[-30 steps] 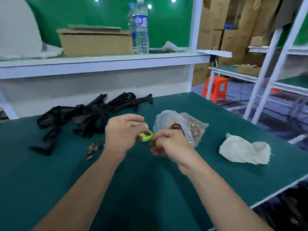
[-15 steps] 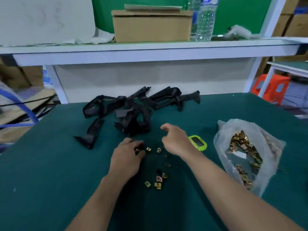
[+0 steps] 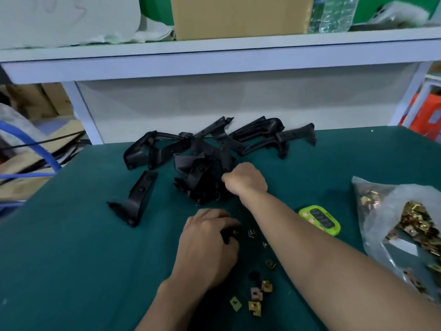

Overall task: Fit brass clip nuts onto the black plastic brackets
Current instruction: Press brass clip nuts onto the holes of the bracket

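Observation:
A heap of black plastic brackets lies at the back of the green table, and one bracket lies apart to its left. My right hand is at the heap's right edge, fingers curled round a bracket there. Closer to me, my left hand rests knuckles up on the table, its fingertips pinching a brass clip nut. Several loose brass clip nuts are scattered just right of that hand and under my right forearm.
A clear plastic bag of brass nuts lies open at the right. A small green timer sits beside it. Behind the table runs a white shelf carrying a cardboard box and a water bottle. Blue tubing hangs off the left edge.
My right hand has moved from the loose nuts back into the bracket heap and curled on a bracket. The left hand stays on the nuts. The green timer was set down earlier.

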Available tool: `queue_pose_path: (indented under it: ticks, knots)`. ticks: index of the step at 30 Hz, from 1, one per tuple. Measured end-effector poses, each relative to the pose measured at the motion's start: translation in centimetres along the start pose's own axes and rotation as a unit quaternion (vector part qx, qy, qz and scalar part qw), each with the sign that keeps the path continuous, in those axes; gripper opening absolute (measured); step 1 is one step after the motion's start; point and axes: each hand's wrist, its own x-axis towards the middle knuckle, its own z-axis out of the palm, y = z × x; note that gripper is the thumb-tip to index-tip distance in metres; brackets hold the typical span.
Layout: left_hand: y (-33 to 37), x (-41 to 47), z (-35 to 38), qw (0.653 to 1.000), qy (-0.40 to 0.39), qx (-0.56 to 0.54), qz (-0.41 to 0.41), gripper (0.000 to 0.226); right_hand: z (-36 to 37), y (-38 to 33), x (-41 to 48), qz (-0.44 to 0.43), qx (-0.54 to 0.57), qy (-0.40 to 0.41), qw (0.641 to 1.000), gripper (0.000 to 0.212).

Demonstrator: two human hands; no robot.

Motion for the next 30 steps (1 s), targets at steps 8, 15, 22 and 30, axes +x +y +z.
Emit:
queue_pose_path:
  ticks: [8, 15, 22, 30]
  knots:
    - [0.2, -0.1, -0.2, 0.998, 0.032, -0.034, -0.036, 0.010, -4.3, 3.4, -3.2, -0.152, 0.093, 0.143, 0.974, 0.028]
    - [1.3, -0.7, 0.0, 0.979, 0.130, -0.028, -0.157, 0.013, -7.7, 7.3, -8.7, -0.189, 0.072, 0.214, 0.956, 0.023]
    - [1.8, -0.8, 0.5, 0.997, 0.040, 0.063, -0.015, 0.041, -8.5, 10.9, -13.0, -0.112, 0.304, 0.085, 0.942, 0.051]
    - [3.0, -1.1, 1.2, 0.998, 0.033, 0.037, 0.034, 0.024, -7.0, 12.5, -12.8, -0.018, 0.438, 0.060, 0.897, 0.017]
